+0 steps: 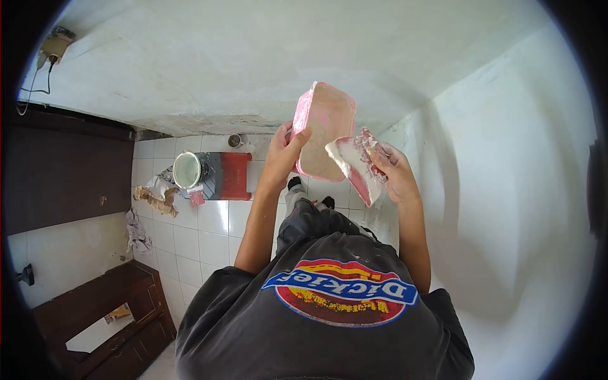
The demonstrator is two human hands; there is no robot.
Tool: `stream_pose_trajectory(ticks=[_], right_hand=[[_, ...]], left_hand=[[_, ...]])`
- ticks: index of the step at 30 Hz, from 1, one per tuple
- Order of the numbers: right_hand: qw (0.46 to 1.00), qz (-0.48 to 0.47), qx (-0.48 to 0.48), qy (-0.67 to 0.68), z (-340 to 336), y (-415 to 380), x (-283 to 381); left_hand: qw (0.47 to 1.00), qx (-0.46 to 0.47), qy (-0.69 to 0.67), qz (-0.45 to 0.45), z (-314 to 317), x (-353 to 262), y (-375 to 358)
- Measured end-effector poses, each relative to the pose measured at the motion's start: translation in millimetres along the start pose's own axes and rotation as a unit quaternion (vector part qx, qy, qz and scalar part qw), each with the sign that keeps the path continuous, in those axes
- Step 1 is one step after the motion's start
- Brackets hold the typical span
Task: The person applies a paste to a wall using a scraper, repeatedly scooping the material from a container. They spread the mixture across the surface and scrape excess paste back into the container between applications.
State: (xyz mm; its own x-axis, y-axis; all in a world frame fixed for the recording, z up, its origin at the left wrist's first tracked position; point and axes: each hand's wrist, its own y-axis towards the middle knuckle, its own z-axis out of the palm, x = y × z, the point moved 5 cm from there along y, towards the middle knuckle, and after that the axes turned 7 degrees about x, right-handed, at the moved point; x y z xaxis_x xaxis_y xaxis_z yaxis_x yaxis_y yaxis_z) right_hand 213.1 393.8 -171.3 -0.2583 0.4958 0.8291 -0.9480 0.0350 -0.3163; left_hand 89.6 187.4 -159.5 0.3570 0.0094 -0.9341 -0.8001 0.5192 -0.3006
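A pink rectangular tub (329, 126), smeared inside with pale paste, is tilted in front of my chest. My left hand (285, 152) grips its left side, thumb over the rim. My right hand (392, 172) is closed on a red, flat spreader (358, 166) coated with white paste, its fingers partly hidden behind the tool. The spreader's left corner is close to the tub's right side; whether they touch I cannot tell.
A red and dark stool (234, 176) stands on the tiled floor at left, with a white bucket (187, 170). A small can (235, 140), crumpled paper (158, 201), a cloth (137, 231) and a brown cabinet (107, 316) are nearby. Walls (253, 63) rise ahead and right.
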Motion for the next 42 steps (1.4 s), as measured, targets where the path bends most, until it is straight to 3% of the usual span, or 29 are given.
stream_pose_trajectory(ticks=[2, 6, 8, 16, 20, 26, 28, 30, 34, 38, 42], right_hand=[[0.997, -0.057, -0.06, -0.004, -1.6, -5.0, 3.5], [0.991, -0.086, -0.093, -0.038, -0.8, -8.9, -2.2], [0.987, -0.109, -0.11, 0.032, 1.2, -9.1, -5.2], [0.979, -0.152, -0.111, 0.079, -2.8, -1.0, -14.7], [0.971, -0.178, -0.094, 0.13, 11.6, -1.3, -9.4], [0.928, -0.333, -0.018, 0.167, 66.6, -20.2, 10.2], [0.91, -0.385, -0.006, 0.157, 85.2, -25.6, 45.1], [0.873, -0.479, -0.02, 0.085, 108.8, -6.4, 126.4], [0.809, -0.579, -0.092, -0.046, 155.5, -16.0, 236.7], [0.796, -0.595, -0.069, -0.094, 194.3, -17.9, 259.2], [0.907, -0.419, -0.014, -0.038, 208.3, 31.5, 183.6]], left_hand=[[0.999, 0.003, -0.035, 0.026, 2.9, 3.4, -2.8], [0.991, 0.014, -0.12, 0.052, 9.9, -4.2, -9.9], [0.987, 0.017, -0.147, 0.061, 7.8, -4.2, -9.4], [0.965, 0.031, -0.245, 0.092, -1.0, -29.0, -20.7], [0.974, 0.04, -0.181, 0.131, -27.4, -32.5, -25.2], [0.959, 0.077, -0.213, 0.171, -80.6, -23.3, -73.7], [0.966, 0.066, -0.17, 0.183, -95.0, -25.2, -81.7], [0.966, 0.07, -0.184, 0.169, -109.4, -47.4, -55.5], [0.968, 0.089, -0.179, 0.151, -134.2, -62.2, -38.0], [0.956, 0.121, -0.21, 0.168, -134.8, -82.7, -30.9], [0.952, 0.119, -0.211, 0.186, -134.6, -98.8, -18.3]])
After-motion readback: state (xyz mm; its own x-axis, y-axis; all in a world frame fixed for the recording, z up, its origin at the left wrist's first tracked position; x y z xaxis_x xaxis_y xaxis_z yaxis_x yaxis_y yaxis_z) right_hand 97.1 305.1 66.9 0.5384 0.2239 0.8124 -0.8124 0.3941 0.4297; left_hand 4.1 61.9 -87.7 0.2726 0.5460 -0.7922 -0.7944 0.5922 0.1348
